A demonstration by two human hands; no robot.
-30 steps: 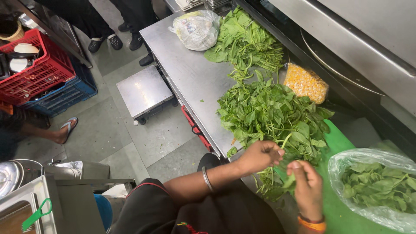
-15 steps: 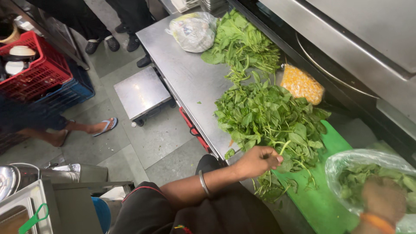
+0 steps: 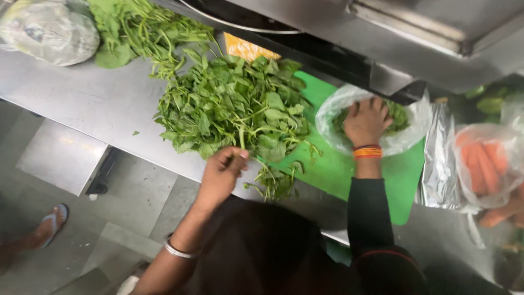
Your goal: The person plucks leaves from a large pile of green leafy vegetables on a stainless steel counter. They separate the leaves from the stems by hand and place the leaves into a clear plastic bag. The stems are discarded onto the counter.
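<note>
l hand [image 3: 221,173] closed in a pinch on a thin green stem [image 3: 240,143], fingertips at the near edge of the big pile of leafy greens [image 3: 234,104]; stem runs up from the pinch into the pile. steel bangle on that wrist. r hand [image 3: 367,121] is inside the mouth of a clear plastic bag [image 3: 406,128], fingers spread flat, palm down on the plucked leaves in there; can't tell if it is letting go of leaves or just pressing them, nothing clearly gripped. orange bangles at that wrist, dark sleeve below.

bag sits on a green cutting board [image 3: 333,169], just beside the pile; pile's r edge overlaps the board. a few loose stems lie at the board's near-l corner, by the l hand.

progress, judged: bag holds a modest layer of leaves, pile is large and mostly untouched, so early; most of the plucking is left. second heap of long-stemmed greens [image 3: 144,30] further l on the steel counter [image 3: 76,104], not started by the look of it.

around: knotted plastic bag [image 3: 49,33] far l, bag of carrots [image 3: 486,164] to the r w/ foil sheet beside it, yellow item behind the pile, part hidden. someone's sandalled foot on the floor, lower l.
</note>
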